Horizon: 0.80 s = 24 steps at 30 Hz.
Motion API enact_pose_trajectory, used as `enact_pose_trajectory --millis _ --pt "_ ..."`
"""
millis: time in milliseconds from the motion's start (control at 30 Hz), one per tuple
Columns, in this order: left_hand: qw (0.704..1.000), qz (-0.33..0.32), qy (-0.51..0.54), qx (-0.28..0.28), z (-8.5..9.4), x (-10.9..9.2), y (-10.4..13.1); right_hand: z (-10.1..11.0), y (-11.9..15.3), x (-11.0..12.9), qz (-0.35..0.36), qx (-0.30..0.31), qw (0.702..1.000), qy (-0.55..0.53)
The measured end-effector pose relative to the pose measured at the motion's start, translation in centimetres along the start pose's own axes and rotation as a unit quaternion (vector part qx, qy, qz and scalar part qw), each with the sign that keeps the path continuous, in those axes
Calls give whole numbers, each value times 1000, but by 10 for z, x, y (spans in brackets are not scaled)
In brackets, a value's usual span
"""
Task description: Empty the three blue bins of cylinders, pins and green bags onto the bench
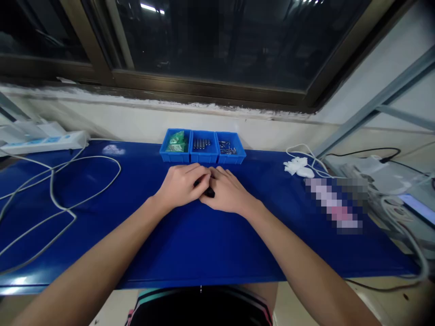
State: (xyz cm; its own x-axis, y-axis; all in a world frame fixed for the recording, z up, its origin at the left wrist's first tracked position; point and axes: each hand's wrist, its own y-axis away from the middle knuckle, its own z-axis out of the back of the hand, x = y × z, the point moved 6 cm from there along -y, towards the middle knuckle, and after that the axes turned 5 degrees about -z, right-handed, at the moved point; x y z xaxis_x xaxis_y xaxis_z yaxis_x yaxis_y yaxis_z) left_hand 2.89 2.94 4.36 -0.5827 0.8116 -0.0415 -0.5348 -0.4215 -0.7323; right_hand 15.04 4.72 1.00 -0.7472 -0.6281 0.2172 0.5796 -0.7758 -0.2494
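Note:
My left hand [185, 184] and my right hand [227, 190] meet over the blue table, just in front of the blue bins. Between them is a small black object [210, 192], mostly covered by my fingers, so its kind cannot be made out. The left thumb and fingers are curled together around its left side. On its right side the fingers of my right hand are bent over it, with the thumb below.
Three joined blue bins [204, 157] stand by the wall, holding green packets [177, 141], dark cylindrical pieces [201, 143] and small metal pins [228, 149]. Pale cables [73, 213] loop across the left. A power strip [45, 141] lies back left; crumpled white tissue [295, 166] sits right.

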Motion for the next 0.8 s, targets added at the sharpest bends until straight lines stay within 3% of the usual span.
enact_pose_trajectory --millis 133,333,800 --pt "997 44 4 67 -9 4 5 -5 -1 2 -14 26 1000 5" --pt "992 55 9 113 -12 4 4 -7 -1 2 -23 25 999 -23" --pt "989 72 25 129 -16 5 4 -13 -2 1 -13 4 1000 -26"
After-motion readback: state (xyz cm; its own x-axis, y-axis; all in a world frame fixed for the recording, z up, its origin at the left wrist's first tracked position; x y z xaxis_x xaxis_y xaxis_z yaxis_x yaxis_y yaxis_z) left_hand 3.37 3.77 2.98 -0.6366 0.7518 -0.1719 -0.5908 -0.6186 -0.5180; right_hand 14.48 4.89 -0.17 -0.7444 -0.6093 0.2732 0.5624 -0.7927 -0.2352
